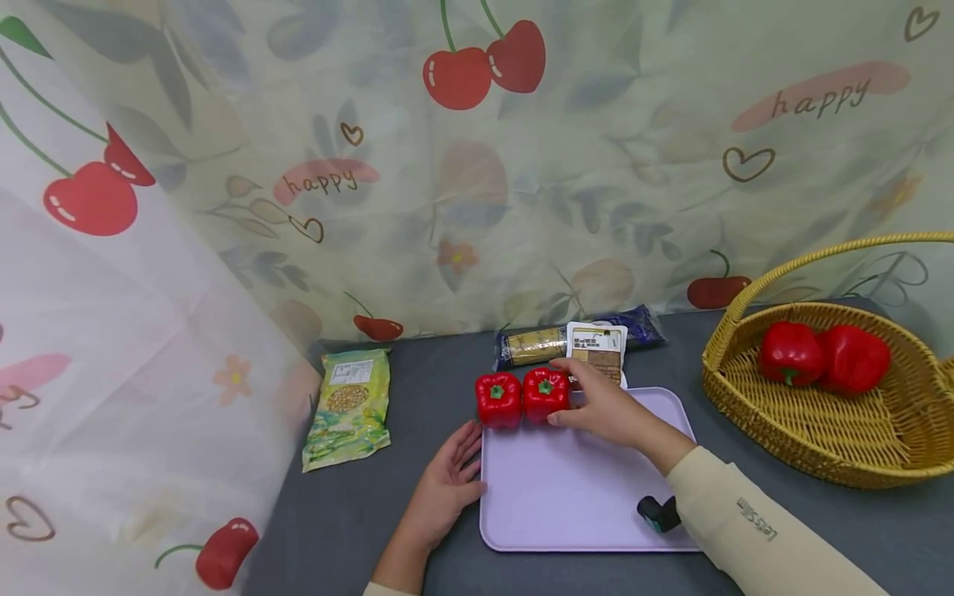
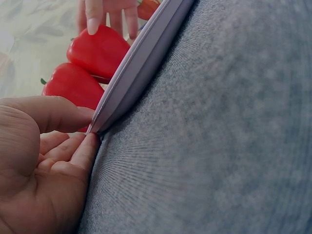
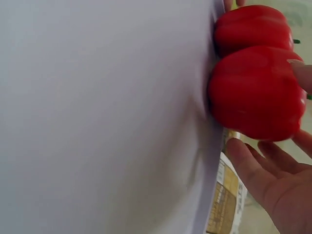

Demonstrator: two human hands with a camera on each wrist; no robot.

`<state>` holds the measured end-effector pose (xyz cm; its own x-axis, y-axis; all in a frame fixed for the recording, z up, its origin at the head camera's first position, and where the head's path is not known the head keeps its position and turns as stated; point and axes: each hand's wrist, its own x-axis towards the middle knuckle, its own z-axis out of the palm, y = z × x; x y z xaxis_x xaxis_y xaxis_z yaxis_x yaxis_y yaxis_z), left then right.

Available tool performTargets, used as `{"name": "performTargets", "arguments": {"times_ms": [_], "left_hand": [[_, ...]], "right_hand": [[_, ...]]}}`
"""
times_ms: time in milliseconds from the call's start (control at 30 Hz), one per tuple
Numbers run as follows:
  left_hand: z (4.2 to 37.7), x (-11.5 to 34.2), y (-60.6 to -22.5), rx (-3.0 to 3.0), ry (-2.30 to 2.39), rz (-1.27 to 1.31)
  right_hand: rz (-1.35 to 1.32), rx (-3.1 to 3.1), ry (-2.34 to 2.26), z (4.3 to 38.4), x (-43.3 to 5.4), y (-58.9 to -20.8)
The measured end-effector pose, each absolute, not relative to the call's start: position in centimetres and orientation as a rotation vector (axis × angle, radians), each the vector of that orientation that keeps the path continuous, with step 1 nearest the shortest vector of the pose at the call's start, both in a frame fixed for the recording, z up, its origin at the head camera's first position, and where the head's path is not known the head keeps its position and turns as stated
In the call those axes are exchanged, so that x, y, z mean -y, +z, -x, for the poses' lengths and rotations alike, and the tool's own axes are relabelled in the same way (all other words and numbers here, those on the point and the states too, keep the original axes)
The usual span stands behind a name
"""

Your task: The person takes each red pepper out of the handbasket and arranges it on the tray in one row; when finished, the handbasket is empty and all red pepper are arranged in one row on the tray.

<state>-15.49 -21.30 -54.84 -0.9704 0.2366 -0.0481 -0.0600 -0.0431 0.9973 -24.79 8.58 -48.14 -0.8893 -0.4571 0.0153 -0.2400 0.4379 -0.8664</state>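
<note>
We see the right hand (image 1: 596,407) grasping the nearer pepper (image 1: 546,399), thumb and fingers about its sides; the left hand (image 1: 444,480) is unclenched, its thumb and fingertips against the edge of the lilac tray (image 1: 581,488). Both the held pepper and its twin, the farther pepper (image 1: 498,402), stand side by side in the tray's far left corner — green stems uppermost. Beyond the tray we note a white pouch (image 1: 599,341), overlapping a long blue packet (image 1: 533,348); to the left lies a green bag (image 1: 346,406); to the right sits a wicker basket (image 1: 827,437) — it contains two more red peppers (image 1: 792,352).
</note>
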Motion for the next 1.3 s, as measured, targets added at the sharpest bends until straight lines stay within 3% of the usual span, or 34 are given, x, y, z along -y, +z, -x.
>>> {"name": "performTargets", "arguments": {"times_ms": [1000,1300], "left_hand": [[15.4,21.1,-54.5,-2.014,2.125,-0.171],[15.4,21.2,-54.6,-2.012,2.124,-0.168]], "right_hand": [[0.725,-2.511,-1.664,22.3,-17.5,-44.1],[0.896,-2.470,-1.794,20.9,-20.8,-43.5]]}}
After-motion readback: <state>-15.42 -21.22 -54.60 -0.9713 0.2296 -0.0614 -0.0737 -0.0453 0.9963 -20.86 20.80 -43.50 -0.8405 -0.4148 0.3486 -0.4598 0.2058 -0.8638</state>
